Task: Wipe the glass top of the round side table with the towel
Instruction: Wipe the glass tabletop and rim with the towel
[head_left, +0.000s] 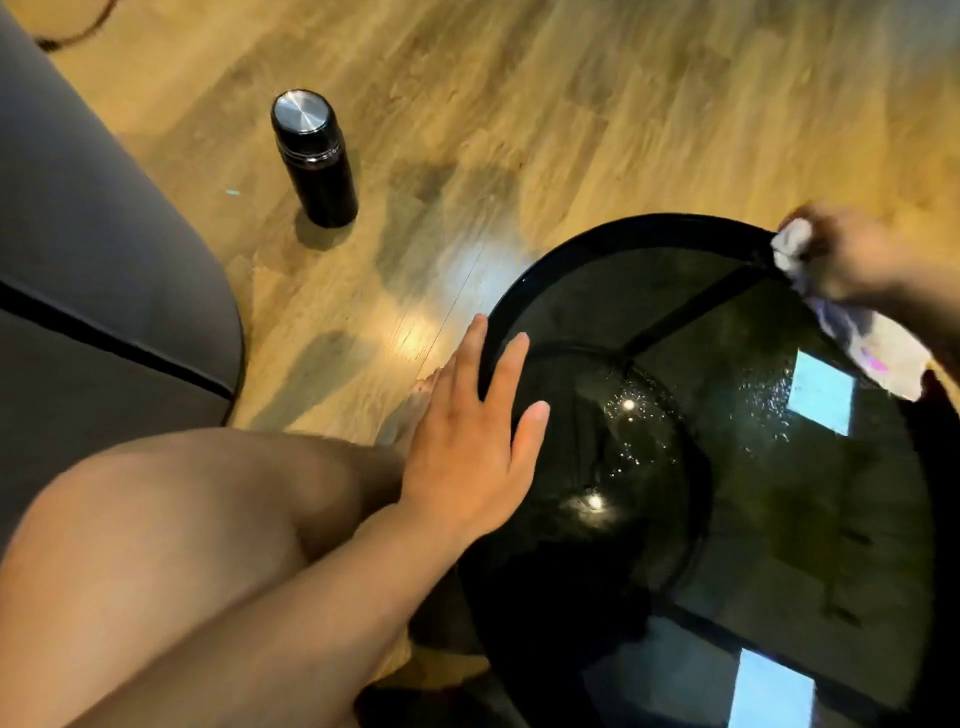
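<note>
The round side table (597, 244) has a black rim and a dark glass top with water droplets glinting near its middle. My left hand (472, 436) lies flat and open at the table's left edge, fingers spread over the rim. My right hand (852, 254), blurred, is at the far right rim and grips a white towel (857, 327). The towel hangs from that hand and trails over the glass toward the right edge.
A black steel flask (314, 156) stands upright on the wooden floor to the upper left of the table. A grey sofa (93, 249) fills the left side. My bare knee (156, 545) and foot (410, 410) are beside the table's left edge.
</note>
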